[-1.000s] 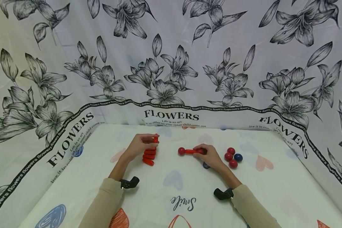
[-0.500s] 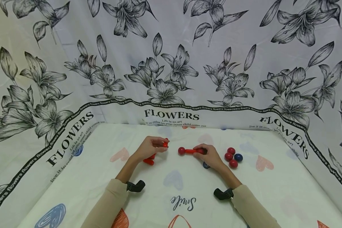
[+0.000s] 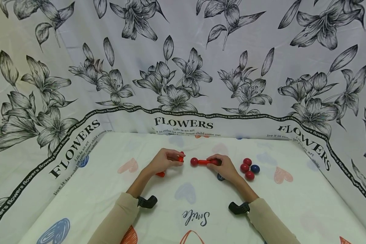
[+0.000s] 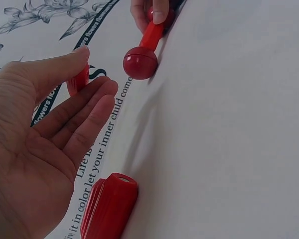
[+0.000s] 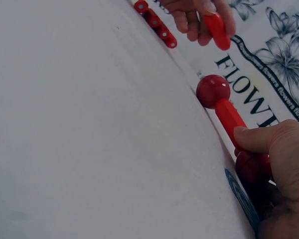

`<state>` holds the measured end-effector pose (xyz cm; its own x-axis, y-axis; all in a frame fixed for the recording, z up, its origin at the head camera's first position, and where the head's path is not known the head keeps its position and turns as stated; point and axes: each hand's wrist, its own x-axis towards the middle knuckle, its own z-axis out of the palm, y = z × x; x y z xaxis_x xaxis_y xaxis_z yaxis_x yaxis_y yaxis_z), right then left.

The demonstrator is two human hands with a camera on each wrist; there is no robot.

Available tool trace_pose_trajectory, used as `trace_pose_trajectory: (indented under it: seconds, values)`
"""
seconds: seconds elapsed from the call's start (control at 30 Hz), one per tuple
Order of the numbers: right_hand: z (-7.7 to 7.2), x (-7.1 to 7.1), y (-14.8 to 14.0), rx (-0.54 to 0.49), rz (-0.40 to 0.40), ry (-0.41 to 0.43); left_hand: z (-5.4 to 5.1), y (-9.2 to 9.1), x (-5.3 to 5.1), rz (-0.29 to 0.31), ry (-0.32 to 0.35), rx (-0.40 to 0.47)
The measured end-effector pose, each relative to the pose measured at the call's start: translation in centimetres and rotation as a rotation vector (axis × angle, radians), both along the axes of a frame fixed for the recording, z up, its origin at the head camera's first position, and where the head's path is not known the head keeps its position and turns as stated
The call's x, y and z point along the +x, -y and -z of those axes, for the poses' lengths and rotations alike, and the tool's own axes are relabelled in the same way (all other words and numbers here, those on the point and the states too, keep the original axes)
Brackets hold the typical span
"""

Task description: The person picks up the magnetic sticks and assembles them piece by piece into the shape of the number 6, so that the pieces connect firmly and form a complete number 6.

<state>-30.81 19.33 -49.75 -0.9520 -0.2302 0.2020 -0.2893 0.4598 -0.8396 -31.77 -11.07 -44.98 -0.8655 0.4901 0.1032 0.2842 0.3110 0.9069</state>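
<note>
My left hand pinches a short red stick between thumb and fingertips, just left of a dark red ball; a gap separates stick and ball. That ball sits on one end of a red rod. At the rod's other end is a second red ball, partly covered by my right hand, which grips the rod and this ball. Below my left hand several red sticks lie side by side, mostly hidden by the hand in the head view.
To the right of my right hand, several dark red balls and one blue ball lie grouped on the patterned white cloth. A flower-printed curtain hangs behind the table.
My left hand has lifted a red stick away from the row and moved right, towards the ball on the rod. My right hand has stayed in place.
</note>
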Motion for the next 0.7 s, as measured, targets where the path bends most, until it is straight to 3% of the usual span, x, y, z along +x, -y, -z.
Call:
trace_pose_trajectory:
  seconds: [0.7]
  values:
    - [-0.3, 0.3, 0.1, 0.012, 0.004, -0.012, 0.9, -2.1, 1.1, 0.106, 0.000, -0.045]
